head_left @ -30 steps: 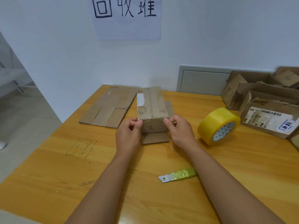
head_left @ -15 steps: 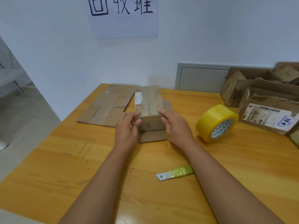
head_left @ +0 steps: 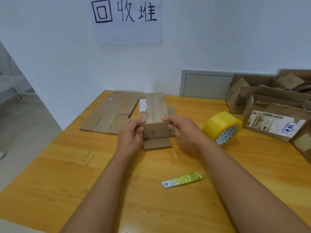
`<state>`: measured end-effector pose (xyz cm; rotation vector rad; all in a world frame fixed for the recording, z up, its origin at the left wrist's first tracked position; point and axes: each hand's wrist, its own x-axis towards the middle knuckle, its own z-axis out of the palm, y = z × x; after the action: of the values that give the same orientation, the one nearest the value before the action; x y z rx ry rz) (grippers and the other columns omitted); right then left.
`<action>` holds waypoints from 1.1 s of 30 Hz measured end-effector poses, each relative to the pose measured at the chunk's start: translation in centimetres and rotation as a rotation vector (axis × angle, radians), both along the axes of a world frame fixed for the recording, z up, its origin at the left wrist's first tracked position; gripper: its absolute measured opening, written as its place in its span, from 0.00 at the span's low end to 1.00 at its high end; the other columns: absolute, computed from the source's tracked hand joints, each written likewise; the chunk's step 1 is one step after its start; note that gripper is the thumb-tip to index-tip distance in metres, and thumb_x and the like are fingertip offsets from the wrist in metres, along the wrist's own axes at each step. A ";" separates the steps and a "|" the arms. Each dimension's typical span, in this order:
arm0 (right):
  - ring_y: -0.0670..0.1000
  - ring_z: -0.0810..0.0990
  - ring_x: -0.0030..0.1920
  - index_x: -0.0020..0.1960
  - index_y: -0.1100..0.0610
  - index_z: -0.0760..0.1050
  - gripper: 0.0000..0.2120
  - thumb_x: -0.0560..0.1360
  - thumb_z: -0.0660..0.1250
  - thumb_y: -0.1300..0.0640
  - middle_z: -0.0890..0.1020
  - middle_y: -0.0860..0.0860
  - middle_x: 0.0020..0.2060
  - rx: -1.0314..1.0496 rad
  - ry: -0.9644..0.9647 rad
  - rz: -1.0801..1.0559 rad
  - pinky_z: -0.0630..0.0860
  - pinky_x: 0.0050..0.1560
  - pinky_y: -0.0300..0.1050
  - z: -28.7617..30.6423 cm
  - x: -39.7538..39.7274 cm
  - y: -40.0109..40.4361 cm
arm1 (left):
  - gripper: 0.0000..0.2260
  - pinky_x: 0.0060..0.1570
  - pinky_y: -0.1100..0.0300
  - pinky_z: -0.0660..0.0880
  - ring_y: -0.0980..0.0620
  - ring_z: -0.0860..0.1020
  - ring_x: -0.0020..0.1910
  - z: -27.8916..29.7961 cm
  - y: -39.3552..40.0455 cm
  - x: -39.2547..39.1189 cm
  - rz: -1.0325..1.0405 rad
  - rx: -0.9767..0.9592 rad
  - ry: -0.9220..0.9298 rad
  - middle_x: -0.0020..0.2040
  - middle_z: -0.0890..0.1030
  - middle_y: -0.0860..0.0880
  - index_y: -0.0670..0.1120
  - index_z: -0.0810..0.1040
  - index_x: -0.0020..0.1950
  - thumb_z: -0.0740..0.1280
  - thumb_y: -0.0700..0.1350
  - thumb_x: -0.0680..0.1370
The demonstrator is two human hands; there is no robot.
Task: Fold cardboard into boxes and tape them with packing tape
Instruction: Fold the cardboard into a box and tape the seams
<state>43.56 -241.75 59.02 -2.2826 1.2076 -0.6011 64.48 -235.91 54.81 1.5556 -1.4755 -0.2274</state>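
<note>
both our hands grip the near end of the box (head_left: 154,113), left hand (head_left: 130,133) and right hand (head_left: 182,130) on either side. it sits mid-table (head_left: 84,182), long axis pointing away toward the wall, a flap flat in front. the tape roll (head_left: 222,126) stands just right.

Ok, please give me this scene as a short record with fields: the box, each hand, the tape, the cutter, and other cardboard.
box: small cardboard box, standing on the wooden table, a flap lying open at its near end
left hand: left hand holds the box's left near corner
right hand: right hand holds the box's right near corner
tape: yellow tape roll, right of the box, untouched
cutter: green-handled blade, near table edge, untouched
other cardboard: flat cardboard sheet left of the box; pile of used boxes far right
</note>
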 end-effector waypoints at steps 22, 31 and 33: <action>0.52 0.76 0.51 0.64 0.46 0.71 0.10 0.84 0.57 0.53 0.79 0.48 0.58 -0.133 0.210 -0.068 0.77 0.49 0.53 0.3 1.3 0.7 | 0.08 0.46 0.62 0.75 0.55 0.75 0.51 0.6 0.2 -0.2 -0.032 0.004 -0.200 0.53 0.74 0.54 0.47 0.78 0.59 0.67 0.45 0.81; 0.57 0.77 0.53 0.68 0.47 0.68 0.21 0.79 0.60 0.64 0.79 0.53 0.59 -0.126 0.396 -0.008 0.78 0.51 0.53 2.3 0.9 0.8 | 0.10 0.43 0.74 0.67 0.62 0.73 0.47 1.9 0.2 1.1 -0.096 0.059 -0.249 0.51 0.76 0.54 0.46 0.80 0.61 0.65 0.39 0.81; 0.57 0.78 0.54 0.68 0.48 0.69 0.21 0.79 0.61 0.64 0.79 0.54 0.59 -0.136 0.372 -0.013 0.78 0.51 0.53 2.1 1.0 0.9 | 0.10 0.42 0.74 0.67 0.60 0.73 0.46 2.1 0.0 0.8 -0.062 0.057 -0.270 0.50 0.77 0.53 0.45 0.81 0.60 0.65 0.39 0.81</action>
<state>44.53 -240.87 61.16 -2.5833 1.3866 -0.2741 65.31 -235.92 56.92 1.6367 -1.7417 -0.0980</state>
